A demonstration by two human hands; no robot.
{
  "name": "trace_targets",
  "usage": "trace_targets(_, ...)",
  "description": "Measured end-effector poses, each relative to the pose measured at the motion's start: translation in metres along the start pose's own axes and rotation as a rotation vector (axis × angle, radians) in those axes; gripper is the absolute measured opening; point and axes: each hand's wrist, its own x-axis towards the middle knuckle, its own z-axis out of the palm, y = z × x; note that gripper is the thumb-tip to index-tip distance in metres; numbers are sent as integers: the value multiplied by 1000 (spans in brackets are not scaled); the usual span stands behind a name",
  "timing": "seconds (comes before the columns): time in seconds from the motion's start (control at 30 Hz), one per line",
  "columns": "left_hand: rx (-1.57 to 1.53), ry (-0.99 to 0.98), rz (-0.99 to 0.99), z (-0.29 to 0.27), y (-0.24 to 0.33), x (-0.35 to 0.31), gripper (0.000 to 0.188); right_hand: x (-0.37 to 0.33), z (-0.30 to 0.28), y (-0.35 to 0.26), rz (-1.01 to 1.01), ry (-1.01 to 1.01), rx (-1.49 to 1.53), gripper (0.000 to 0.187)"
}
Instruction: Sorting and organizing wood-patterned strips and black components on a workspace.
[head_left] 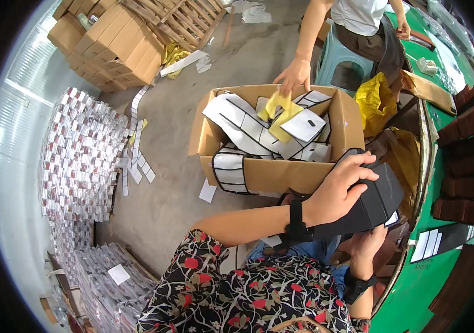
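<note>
In front of me is a black panel [378, 191] that looks folded, tilted above my lap at the right end of the box. My left hand [339, 191] lies across its upper face, fingers curled and thumb pressed to the surface. From below, my right hand [369, 242] grips the lower edge; part of its fingers is hidden behind the panel. Beyond it stands an open cardboard box [287, 176] filled with white, black-edged cut pieces [237, 119] and yellow scraps [281, 114]. One white strip [229, 171] hangs over its near wall.
Another person's hand [295, 75] reaches over the box's far edge. To the right stands a green table [395, 302] with stacked dark red pieces [464, 177] and a black-and-white sheet [442, 241]. Silvery bundles [76, 161] and cartons [117, 47] are piled left. A blue stool [343, 58] stands behind.
</note>
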Motion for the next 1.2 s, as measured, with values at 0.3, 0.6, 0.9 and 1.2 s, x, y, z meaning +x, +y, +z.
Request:
trace_targets(0.3,56,21,13,4,-9,-7,26,-9,51,-17,90,-156,513,47)
trace_targets(0.6,339,-14,54,-71,-14,-12,21,16,43,-35,-72,90,-108,51)
trace_targets(0.9,1440,-140,-664,-268,-95,-86,23,24,20,-32,-58,142,-80,45)
trace_targets(1.2,1232,-326,-1168,-283,-146,-77,39,14,24,-29,-65,122,-121,42)
